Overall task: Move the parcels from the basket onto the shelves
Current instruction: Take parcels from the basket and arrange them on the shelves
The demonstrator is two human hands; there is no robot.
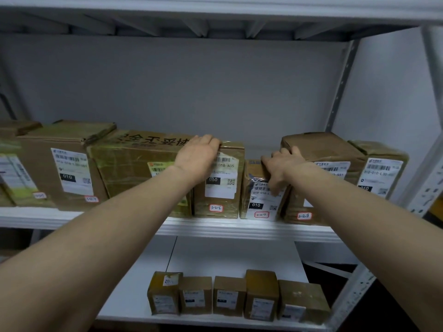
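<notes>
Brown taped parcels stand in a row on the middle shelf [239, 227]. My left hand [199, 156] lies on the upper front corner of the parcel marked 3-2-6 [219, 188], its fingers hooked over the top edge. My right hand [282, 167] holds the smaller plastic-wrapped parcel marked 3-2-7 [257, 200], with the thumb on its front label and the fingers over its top, against the parcel marked 3-2-8 [321, 149]. A narrow gap shows between 3-2-6 and 3-2-7. The basket is out of view.
A large taped box [134, 164] and more parcels [64, 164] fill the shelf to the left; another parcel [381, 168] stands at the right end by the upright [431, 149]. Several small boxes [230, 295] line the lower shelf. The upper shelf's underside [215, 22] is overhead.
</notes>
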